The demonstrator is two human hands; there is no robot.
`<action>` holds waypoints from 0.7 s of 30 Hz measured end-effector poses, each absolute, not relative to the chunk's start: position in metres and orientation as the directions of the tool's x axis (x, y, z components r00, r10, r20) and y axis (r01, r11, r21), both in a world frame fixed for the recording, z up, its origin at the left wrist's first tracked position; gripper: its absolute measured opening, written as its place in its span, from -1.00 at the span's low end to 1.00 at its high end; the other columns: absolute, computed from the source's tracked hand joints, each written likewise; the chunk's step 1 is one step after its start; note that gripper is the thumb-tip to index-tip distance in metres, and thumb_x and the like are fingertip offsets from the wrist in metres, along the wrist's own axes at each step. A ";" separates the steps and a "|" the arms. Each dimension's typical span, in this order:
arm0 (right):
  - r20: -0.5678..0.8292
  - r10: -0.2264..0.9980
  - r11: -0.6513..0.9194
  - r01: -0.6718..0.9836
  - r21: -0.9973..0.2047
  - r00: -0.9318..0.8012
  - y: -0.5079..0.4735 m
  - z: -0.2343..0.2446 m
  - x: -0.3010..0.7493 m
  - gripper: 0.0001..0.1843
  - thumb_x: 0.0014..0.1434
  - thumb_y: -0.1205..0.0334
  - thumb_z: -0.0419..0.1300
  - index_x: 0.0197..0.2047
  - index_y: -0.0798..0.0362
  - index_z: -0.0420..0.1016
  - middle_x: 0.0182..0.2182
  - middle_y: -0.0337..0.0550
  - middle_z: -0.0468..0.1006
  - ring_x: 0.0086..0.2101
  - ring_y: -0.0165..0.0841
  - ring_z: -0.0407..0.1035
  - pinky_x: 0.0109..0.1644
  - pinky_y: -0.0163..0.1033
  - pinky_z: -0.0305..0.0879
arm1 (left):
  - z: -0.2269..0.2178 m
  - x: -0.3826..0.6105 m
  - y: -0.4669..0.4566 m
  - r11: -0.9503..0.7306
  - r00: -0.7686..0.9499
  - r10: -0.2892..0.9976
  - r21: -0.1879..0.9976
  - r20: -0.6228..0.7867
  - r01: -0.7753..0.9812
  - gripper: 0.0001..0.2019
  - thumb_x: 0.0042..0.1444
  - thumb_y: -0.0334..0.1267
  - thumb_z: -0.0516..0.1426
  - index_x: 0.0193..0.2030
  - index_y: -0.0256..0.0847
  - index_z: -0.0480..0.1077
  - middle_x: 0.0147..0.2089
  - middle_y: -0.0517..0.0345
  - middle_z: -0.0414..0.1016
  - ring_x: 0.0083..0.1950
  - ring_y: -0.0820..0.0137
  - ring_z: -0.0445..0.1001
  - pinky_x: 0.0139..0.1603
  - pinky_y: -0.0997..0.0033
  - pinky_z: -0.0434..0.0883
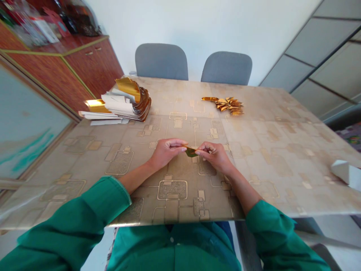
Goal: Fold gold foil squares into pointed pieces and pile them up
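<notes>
While folded gold-foil pieces (229,105) are seemingly lying finished and a foil-paper stack (120,105) remaining, the left hand (166,151) and right hand (216,156) are pinching a small foil piece (191,152)

A foil piece (191,152) is being held between the left hand (168,151) and the right hand (214,155), over the table (270,150). Beyond the hands, a stack of sheets (121,103) is being borne by the table at left, a foil cluster (228,105) at right. Past its far edge, two chairs (161,62) are being backed by the wall (220,22).
</notes>
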State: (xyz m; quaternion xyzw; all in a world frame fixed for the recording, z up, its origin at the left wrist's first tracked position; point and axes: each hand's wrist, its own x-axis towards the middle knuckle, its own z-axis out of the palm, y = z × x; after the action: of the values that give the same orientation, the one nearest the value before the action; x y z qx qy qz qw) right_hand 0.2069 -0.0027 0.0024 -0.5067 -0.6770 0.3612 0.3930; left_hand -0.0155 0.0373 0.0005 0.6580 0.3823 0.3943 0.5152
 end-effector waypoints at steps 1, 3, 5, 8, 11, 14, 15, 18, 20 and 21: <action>0.167 0.970 0.223 0.384 -0.896 -0.174 -0.003 0.002 0.205 -0.64 0.17 -0.10 0.26 -0.43 0.03 0.48 -0.60 -0.32 0.41 -0.56 -0.48 0.20 -0.46 -0.34 0.05 | 0.001 -0.015 0.037 -0.147 0.394 0.913 0.987 0.110 0.066 -0.66 0.01 -0.14 0.31 -0.10 -0.26 0.55 -0.22 0.06 0.66 -0.21 0.36 0.61 -0.16 0.43 0.51; 0.170 0.973 0.213 0.322 -0.923 -0.155 -0.005 0.002 0.202 -0.61 0.17 -0.13 0.24 -0.43 0.03 0.43 -0.60 -0.33 0.38 -0.55 -0.47 0.19 -0.45 -0.33 0.07 | 0.001 -0.014 0.035 -0.095 0.423 0.902 0.995 0.079 0.015 -0.60 0.02 -0.12 0.31 -0.02 -0.25 0.52 -0.17 0.06 0.65 -0.18 0.37 0.61 -0.12 0.42 0.51; 0.173 0.976 0.202 0.245 -0.948 -0.135 -0.006 0.002 0.198 -0.59 0.17 -0.16 0.23 -0.43 0.01 0.39 -0.61 -0.35 0.35 -0.56 -0.47 0.17 -0.46 -0.33 0.07 | 0.001 -0.012 0.034 -0.072 0.488 0.871 0.997 0.060 0.006 -0.64 0.02 -0.11 0.30 -0.07 -0.24 0.53 -0.16 0.06 0.65 -0.16 0.36 0.61 -0.08 0.39 0.50; 0.152 0.977 0.178 0.177 -0.968 -0.152 -0.006 0.003 0.194 -0.58 0.15 -0.18 0.24 -0.42 0.01 0.37 -0.62 -0.36 0.34 -0.57 -0.46 0.18 -0.47 -0.33 0.09 | 0.000 -0.012 0.034 -0.104 0.547 0.836 0.991 0.043 0.081 -0.76 0.05 -0.09 0.28 -0.32 -0.26 0.54 -0.28 0.08 0.64 -0.23 0.35 0.60 -0.13 0.37 0.50; 0.103 0.975 0.141 0.195 -0.971 -0.195 -0.006 0.005 0.193 -0.57 0.16 -0.22 0.21 -0.38 0.01 0.36 -0.61 -0.36 0.36 -0.58 -0.46 0.19 -0.48 -0.33 0.10 | -0.002 -0.014 0.036 -0.131 0.559 0.829 0.983 0.036 0.131 -0.75 0.08 -0.08 0.25 -0.41 -0.25 0.52 -0.37 0.11 0.62 -0.30 0.37 0.58 -0.21 0.39 0.49; 0.082 0.967 0.140 0.239 -0.961 -0.241 -0.007 0.006 0.193 -0.58 0.20 -0.22 0.15 -0.33 0.00 0.34 -0.59 -0.35 0.39 -0.55 -0.45 0.24 -0.45 -0.33 0.11 | -0.003 -0.014 0.037 -0.166 0.562 0.825 0.977 0.063 0.135 -0.77 0.11 -0.10 0.21 -0.36 -0.25 0.53 -0.37 0.13 0.61 -0.32 0.40 0.56 -0.25 0.43 0.47; 0.083 0.965 0.148 0.255 -0.956 -0.250 -0.008 0.006 0.192 -0.59 0.22 -0.21 0.14 -0.31 -0.01 0.33 -0.58 -0.34 0.41 -0.54 -0.44 0.27 -0.44 -0.32 0.12 | -0.004 -0.013 0.037 -0.186 0.535 0.840 0.973 0.086 0.136 -0.78 0.13 -0.12 0.19 -0.33 -0.25 0.52 -0.36 0.13 0.61 -0.33 0.41 0.55 -0.27 0.44 0.46; 0.100 0.964 0.178 0.318 -0.931 -0.247 -0.010 0.005 0.190 -0.68 0.26 -0.12 0.11 -0.27 -0.03 0.27 -0.56 -0.33 0.45 -0.53 -0.40 0.30 -0.43 -0.30 0.14 | -0.005 -0.011 0.034 -0.262 0.345 0.919 0.950 0.192 0.169 -0.83 0.10 -0.18 0.22 -0.25 -0.24 0.46 -0.35 0.16 0.58 -0.36 0.45 0.52 -0.33 0.50 0.42; 0.128 0.963 0.216 0.387 -0.896 -0.239 -0.011 0.004 0.188 -0.76 0.28 -0.03 0.09 -0.27 -0.05 0.24 -0.57 -0.35 0.43 -0.55 -0.39 0.28 -0.44 -0.29 0.13 | -0.005 -0.010 0.031 -0.319 0.245 0.933 0.918 0.262 0.235 -0.84 0.06 -0.22 0.26 -0.29 -0.23 0.42 -0.39 0.21 0.54 -0.40 0.47 0.48 -0.37 0.52 0.38; 0.150 0.959 0.244 0.432 -0.868 -0.240 -0.012 0.004 0.187 -0.80 0.29 0.03 0.08 -0.27 -0.05 0.23 -0.58 -0.35 0.41 -0.55 -0.39 0.26 -0.44 -0.29 0.12 | -0.004 -0.010 0.029 -0.345 0.237 0.928 0.901 0.287 0.262 -0.86 0.06 -0.23 0.25 -0.31 -0.22 0.41 -0.40 0.22 0.52 -0.41 0.48 0.47 -0.38 0.53 0.37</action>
State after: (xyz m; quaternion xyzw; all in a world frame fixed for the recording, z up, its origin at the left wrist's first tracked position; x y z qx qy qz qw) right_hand 0.1873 -0.0115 0.0039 -0.4971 -0.6995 0.3617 0.3645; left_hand -0.0100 0.0292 -0.0044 0.6906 0.4309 0.4425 0.3763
